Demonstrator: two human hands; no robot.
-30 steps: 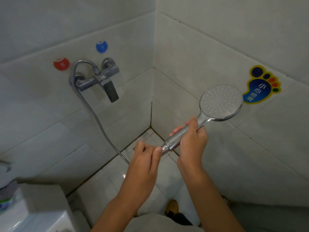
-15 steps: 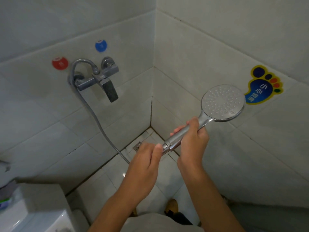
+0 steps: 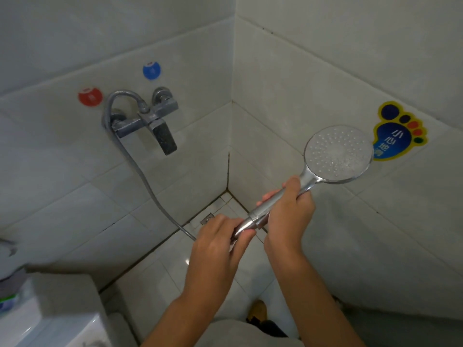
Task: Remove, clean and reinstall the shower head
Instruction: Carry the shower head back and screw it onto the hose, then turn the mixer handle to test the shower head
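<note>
The shower head (image 3: 338, 154) is chrome with a round, pale grey face dotted with nozzles, tilted up toward the right wall beside a foot-shaped sticker (image 3: 398, 132). The right hand (image 3: 288, 214) is wrapped around its handle. The left hand (image 3: 220, 236) pinches the nut at the handle's lower end, where the metal hose (image 3: 140, 171) from the wall tap (image 3: 147, 118) joins.

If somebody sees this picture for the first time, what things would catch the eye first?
First the round shower head, held up at the right by the right hand, while the left hand grips the hose nut below its handle. Next, the bright foot-shaped sticker on the right wall, and the red sticker and blue sticker above the tap.
</note>
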